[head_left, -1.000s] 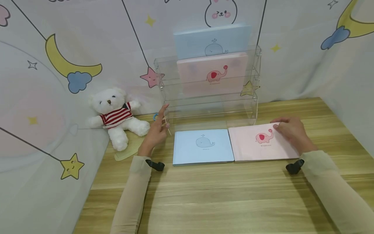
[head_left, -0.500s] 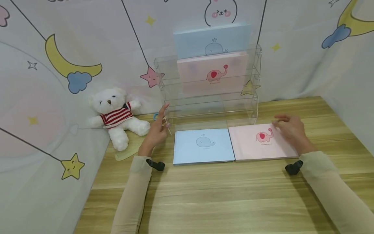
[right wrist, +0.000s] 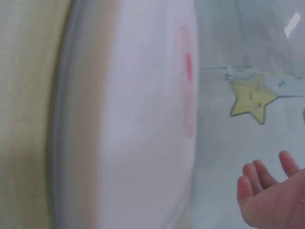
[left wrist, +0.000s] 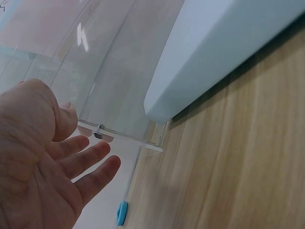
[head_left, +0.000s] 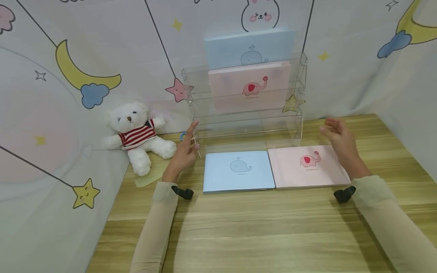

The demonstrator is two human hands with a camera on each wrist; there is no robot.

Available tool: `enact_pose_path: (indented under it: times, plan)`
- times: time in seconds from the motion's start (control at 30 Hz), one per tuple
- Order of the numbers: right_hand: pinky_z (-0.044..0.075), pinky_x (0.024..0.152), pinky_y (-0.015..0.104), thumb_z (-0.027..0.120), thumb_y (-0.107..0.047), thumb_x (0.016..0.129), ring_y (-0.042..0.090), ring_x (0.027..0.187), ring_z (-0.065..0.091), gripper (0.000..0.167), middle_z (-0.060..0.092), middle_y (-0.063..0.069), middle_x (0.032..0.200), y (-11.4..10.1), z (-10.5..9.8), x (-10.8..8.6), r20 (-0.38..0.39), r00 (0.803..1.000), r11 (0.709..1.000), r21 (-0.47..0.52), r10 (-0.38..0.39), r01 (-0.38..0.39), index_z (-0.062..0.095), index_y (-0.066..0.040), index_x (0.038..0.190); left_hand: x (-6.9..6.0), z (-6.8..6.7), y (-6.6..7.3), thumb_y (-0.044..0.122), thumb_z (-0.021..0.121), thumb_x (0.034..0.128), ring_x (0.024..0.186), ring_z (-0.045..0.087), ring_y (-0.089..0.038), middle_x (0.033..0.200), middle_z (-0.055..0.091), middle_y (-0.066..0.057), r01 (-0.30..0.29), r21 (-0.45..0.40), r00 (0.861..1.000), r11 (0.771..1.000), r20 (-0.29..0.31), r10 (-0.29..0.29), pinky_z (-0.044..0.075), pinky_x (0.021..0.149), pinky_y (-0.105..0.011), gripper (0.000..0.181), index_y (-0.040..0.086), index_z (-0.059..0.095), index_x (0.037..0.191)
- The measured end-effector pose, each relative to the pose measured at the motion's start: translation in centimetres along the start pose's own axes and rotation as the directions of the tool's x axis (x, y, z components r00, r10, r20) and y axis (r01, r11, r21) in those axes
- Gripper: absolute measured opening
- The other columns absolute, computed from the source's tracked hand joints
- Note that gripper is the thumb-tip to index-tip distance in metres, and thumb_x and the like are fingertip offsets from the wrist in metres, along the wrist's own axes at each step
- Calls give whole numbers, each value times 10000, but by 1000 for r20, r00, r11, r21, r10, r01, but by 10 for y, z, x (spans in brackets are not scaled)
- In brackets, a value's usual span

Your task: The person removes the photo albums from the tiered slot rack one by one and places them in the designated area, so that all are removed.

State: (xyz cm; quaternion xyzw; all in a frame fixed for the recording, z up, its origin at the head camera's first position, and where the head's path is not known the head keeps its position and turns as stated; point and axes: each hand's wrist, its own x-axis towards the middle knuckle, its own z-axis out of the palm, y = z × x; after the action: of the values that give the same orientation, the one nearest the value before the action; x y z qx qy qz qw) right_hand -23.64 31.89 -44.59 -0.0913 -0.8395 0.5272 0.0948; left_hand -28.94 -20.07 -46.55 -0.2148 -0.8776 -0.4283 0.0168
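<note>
A clear acrylic tiered rack stands at the back of the table. My left hand is at its left side, index finger straight along the panel edge. In the left wrist view the lower fingers of that hand are loosely extended and hold nothing; whether the thumb touches the acrylic I cannot tell. In front of the rack a blue whale booklet lies flat, beside a pink elephant booklet. Over the pink booklet's right end my right hand is raised, fingers relaxed, holding nothing.
On the rack's upper tiers stand another blue whale booklet and another pink elephant booklet. A white teddy bear in a striped shirt sits at the left, partly on a yellowish mat. A patterned curtain hangs behind.
My right hand has let go of the pink booklet's far right edge and lifted up and away from it. The left hand and the booklets stay in place.
</note>
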Motion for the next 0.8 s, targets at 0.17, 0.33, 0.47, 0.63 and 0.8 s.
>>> enact_pose_path:
  times: [0.17,0.33,0.47,0.63,0.8]
  plan:
    - [447,983,90,609,-316,1093,-20,1237,503,555,568,-110,1451,-18,-2,1,-41,987,980,122,-152,156,449,-147,1598,0,0,0,11,470,1092,1599,352,-473,1814,159,-133,3,3,1000,1000,1,-3,438,1244,-635,898,550,62,1683]
    - [440,991,97,623,-277,1087,62,1313,510,544,567,-108,1481,-43,-3,0,-56,970,958,156,-236,242,449,-153,1588,0,1,0,15,463,1096,1596,352,-483,1820,148,-106,5,-1,1000,1000,2,-5,442,1235,-646,891,549,58,1683]
    - [436,1017,145,632,-261,1081,74,1325,510,525,569,-121,1483,-61,-4,2,-66,957,943,162,-282,289,468,-189,1575,1,1,-1,8,465,1091,1601,345,-480,1819,152,-107,-4,-2,1000,1000,-1,4,437,1240,-644,892,536,64,1688]
    - [441,1031,170,641,-236,1069,116,1354,509,520,571,-32,1533,-79,-5,7,-74,939,920,189,-336,344,489,-202,1565,1,2,-1,-4,470,1083,1592,361,-479,1816,160,-124,-14,1,1000,1000,-7,14,443,1241,-631,894,514,75,1695]
    - [451,1132,229,629,-240,1065,173,1408,502,530,535,78,1604,-101,-1,13,-56,928,907,194,-369,373,483,-231,1574,1,1,0,-9,467,1084,1604,344,-468,1810,170,-150,-8,-3,1000,1000,-6,8,436,1250,-625,898,521,73,1693]
